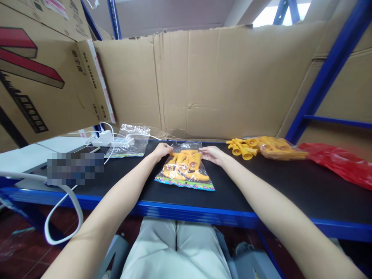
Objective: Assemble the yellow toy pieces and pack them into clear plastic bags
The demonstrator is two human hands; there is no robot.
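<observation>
A clear plastic bag (186,170) with a colourful printed bottom edge lies on the black table top (261,190), filled with orange plastic toys. My left hand (161,150) pinches the bag's upper left corner with curled fingers. My right hand (211,153) rests on the bag's upper right edge, fingers closed on the plastic. Both forearms reach in from the near side.
Loose orange toys (241,148) and another clear bag of them (279,148) lie to the right, beside a red plastic bag (340,162). An empty clear bag (130,141), a white power strip (114,139) and cables sit on the left. Cardboard walls stand behind; blue shelf posts on the right.
</observation>
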